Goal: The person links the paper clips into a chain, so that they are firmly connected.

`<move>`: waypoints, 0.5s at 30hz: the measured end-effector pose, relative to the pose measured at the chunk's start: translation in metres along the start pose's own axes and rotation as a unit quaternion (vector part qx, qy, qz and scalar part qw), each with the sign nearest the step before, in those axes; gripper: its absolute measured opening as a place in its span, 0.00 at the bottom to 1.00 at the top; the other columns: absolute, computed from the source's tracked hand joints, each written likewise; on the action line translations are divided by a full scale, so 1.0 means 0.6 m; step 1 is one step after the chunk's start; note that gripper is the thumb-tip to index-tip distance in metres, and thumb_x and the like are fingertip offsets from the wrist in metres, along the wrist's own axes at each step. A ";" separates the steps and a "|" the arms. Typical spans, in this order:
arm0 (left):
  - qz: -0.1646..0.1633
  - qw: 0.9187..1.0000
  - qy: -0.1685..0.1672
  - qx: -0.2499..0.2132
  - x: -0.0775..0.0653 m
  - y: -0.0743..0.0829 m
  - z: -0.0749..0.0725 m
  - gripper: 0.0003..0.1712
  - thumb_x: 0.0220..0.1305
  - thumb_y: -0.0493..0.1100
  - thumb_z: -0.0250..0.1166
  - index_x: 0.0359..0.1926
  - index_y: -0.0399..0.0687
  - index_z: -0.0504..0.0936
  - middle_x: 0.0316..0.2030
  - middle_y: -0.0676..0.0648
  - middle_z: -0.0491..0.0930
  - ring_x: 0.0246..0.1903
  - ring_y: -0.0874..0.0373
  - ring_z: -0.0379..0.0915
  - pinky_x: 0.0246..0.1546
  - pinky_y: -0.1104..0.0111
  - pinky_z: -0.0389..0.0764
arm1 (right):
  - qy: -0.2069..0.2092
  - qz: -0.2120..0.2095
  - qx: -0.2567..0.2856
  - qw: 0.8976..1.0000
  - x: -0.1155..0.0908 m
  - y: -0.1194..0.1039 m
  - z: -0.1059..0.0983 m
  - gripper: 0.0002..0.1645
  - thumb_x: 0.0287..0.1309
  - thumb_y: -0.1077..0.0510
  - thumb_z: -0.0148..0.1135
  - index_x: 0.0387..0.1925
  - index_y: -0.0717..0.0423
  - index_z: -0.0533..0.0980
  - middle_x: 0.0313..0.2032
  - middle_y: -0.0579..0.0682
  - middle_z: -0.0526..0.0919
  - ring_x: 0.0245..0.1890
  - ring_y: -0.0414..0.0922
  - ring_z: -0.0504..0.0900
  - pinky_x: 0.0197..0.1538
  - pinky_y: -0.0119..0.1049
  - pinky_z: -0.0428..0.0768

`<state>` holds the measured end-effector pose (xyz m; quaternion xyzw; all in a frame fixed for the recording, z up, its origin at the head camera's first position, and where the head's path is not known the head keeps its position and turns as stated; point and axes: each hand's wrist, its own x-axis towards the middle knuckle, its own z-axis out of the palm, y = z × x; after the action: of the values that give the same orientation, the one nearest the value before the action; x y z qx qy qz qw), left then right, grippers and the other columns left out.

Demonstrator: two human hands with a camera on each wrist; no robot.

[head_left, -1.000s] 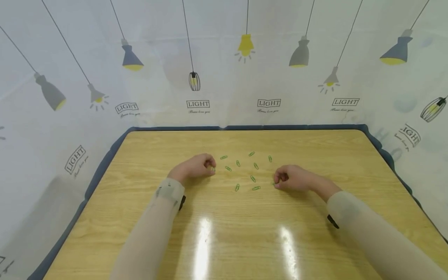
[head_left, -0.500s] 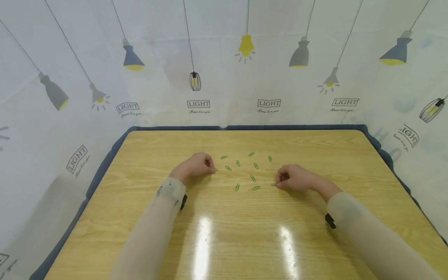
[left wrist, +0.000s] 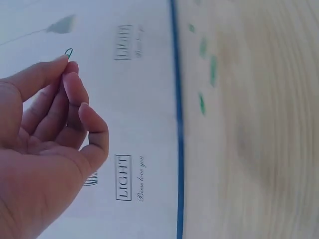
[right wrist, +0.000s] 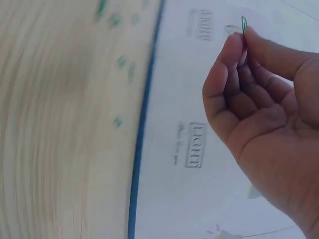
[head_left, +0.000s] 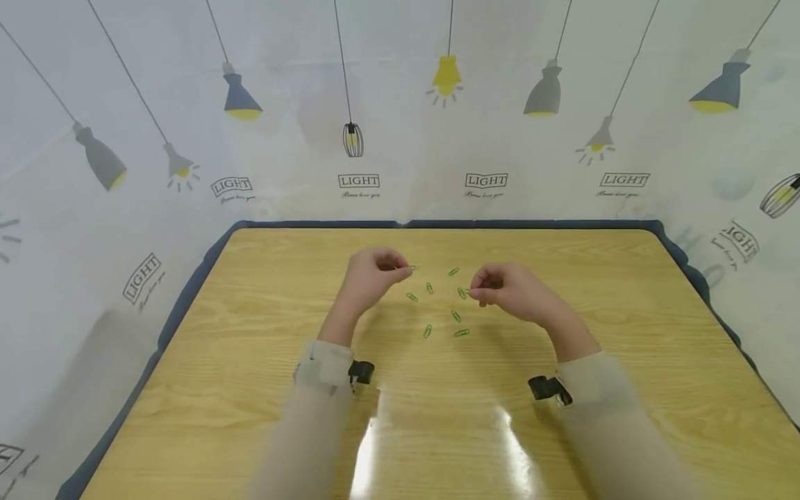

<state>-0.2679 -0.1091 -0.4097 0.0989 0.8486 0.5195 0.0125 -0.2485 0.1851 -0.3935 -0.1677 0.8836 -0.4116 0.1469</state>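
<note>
My left hand [head_left: 373, 276] pinches a small green paper clip [left wrist: 69, 52] between thumb and fingertips, and the clip's loop sticks out past them. Between the thumb and index fingertip of my right hand [head_left: 517, 294], another green paper clip [right wrist: 244, 23] points up in the right wrist view. Both hands are raised over the table. Several more green paper clips lie scattered between them, among them one near the front [head_left: 428, 331], one beside it [head_left: 461, 332] and one farther back [head_left: 454, 271]. Each hand may cover a further clip behind it.
The wooden table [head_left: 250, 389] has a dark blue edge [head_left: 531, 224] at its back and sides. A pale sheet [head_left: 400, 90] printed with lamps stands behind it. Black wrist devices show at the left cuff [head_left: 360, 372] and the right cuff [head_left: 550, 390].
Both hands have lifted from the table with their paper clips and come closer together, the left going right and away, the right going left and away. The head view has shifted slightly.
</note>
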 end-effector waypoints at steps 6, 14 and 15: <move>-0.003 0.994 0.066 -0.084 -0.068 0.021 0.029 0.06 0.71 0.45 0.73 0.42 0.49 0.90 0.43 0.47 0.88 0.42 0.54 0.84 0.47 0.60 0.86 | 0.082 0.000 0.064 0.995 -0.035 -0.047 0.035 0.09 0.76 0.54 0.64 0.47 0.57 0.81 0.41 0.56 0.86 0.41 0.48 0.85 0.50 0.44 0.83; -0.030 0.992 0.090 -0.085 -0.141 0.019 0.032 0.05 0.70 0.42 0.73 0.42 0.47 0.90 0.42 0.45 0.89 0.41 0.56 0.84 0.47 0.63 0.85 | 0.098 0.029 0.136 0.985 -0.088 -0.058 0.094 0.10 0.76 0.54 0.64 0.48 0.56 0.81 0.43 0.52 0.86 0.42 0.48 0.86 0.54 0.46 0.84; -0.030 0.993 0.086 -0.080 -0.148 0.017 0.032 0.05 0.70 0.42 0.73 0.43 0.47 0.90 0.42 0.45 0.89 0.41 0.56 0.84 0.47 0.63 0.85 | 0.094 0.031 0.139 0.985 -0.092 -0.057 0.098 0.10 0.76 0.54 0.64 0.48 0.56 0.81 0.43 0.52 0.86 0.43 0.49 0.86 0.55 0.48 0.84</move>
<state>-0.1772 -0.1039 -0.4165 0.0267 0.8048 0.5917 -0.0370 -0.1693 0.1475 -0.3965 -0.0788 0.8327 -0.5393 0.0983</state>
